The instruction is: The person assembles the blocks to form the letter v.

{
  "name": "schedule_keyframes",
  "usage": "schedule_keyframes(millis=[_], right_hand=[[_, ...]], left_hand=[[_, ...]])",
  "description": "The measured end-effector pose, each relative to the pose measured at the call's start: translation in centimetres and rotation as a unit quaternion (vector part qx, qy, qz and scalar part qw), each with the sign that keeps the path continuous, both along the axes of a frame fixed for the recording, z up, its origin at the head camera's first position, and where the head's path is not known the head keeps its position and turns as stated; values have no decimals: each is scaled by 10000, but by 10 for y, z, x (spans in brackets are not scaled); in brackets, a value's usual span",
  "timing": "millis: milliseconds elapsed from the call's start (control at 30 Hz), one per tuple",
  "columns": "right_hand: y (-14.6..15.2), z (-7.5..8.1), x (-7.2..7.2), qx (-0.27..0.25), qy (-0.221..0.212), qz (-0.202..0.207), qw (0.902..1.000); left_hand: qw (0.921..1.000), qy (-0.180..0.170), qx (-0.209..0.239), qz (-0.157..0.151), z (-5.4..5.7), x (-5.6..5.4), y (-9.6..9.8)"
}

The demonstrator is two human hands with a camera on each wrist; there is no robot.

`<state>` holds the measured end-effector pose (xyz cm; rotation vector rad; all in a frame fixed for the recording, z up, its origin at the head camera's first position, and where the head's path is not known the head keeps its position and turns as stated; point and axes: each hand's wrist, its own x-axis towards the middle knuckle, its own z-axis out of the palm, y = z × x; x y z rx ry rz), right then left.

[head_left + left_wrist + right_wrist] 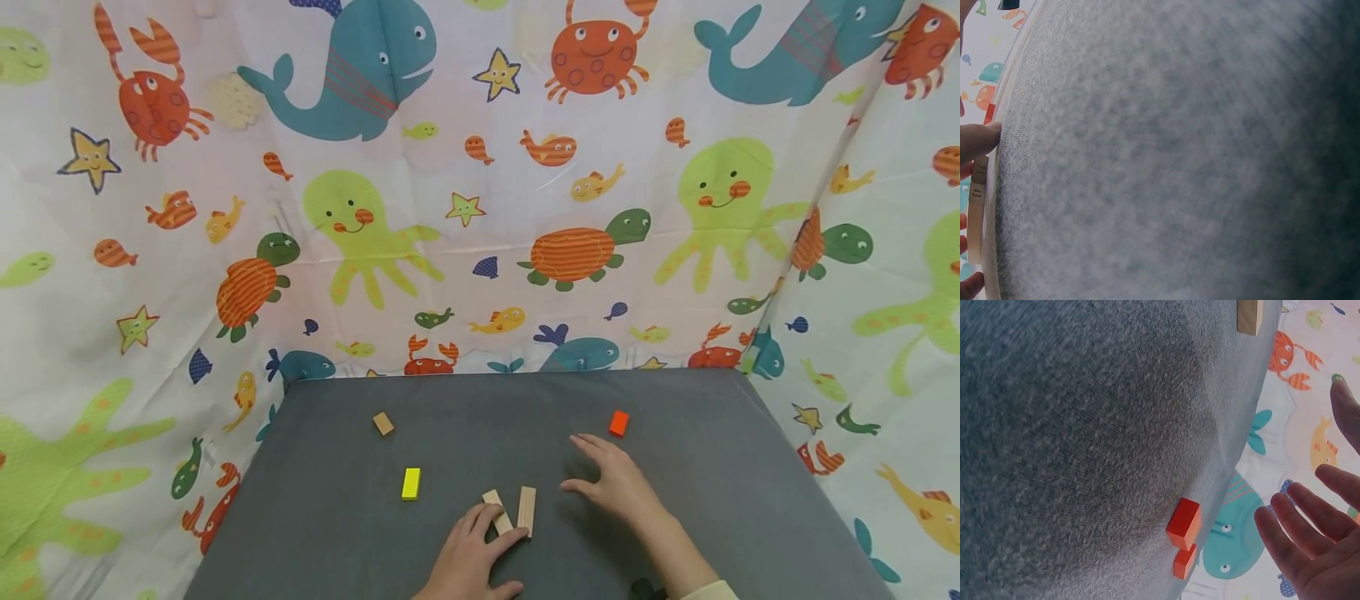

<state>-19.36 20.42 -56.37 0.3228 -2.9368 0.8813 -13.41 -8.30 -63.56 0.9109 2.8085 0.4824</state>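
Observation:
In the head view, my left hand (pixel 468 554) rests over a pale wooden block (pixel 492 500), its fingers spread and touching it. A second pale wooden block (pixel 527 507) lies just right, close to the index fingertip. The left wrist view shows fingertips (pixel 988 134) by wooden blocks (pixel 977 206) marked with numbers. My right hand (pixel 618 487) hovers above the table with thumb and fingers apart, holding nothing. Beyond it lies an orange-red block (pixel 618 423). The right wrist view shows two orange-red blocks (pixel 1184 524) close together, left of the right hand (pixel 1325 550).
On the left of the grey table (pixel 330 517) lie a yellow block (pixel 411 483) and, farther back, a tan block (pixel 383 423). A curtain (pixel 465 125) printed with sea animals hangs behind the table and along both sides.

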Motion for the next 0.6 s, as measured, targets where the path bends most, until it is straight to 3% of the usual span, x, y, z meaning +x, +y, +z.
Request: schedule_keyframes(millis=[133, 600], right_hand=[[3, -1, -1, -23, 85, 10, 10000], [15, -4, -4, -15, 17, -71, 10000]], left_hand=[[9999, 98, 13, -17, -3, -1, 1], [9995, -295, -57, 133, 1, -1, 2]])
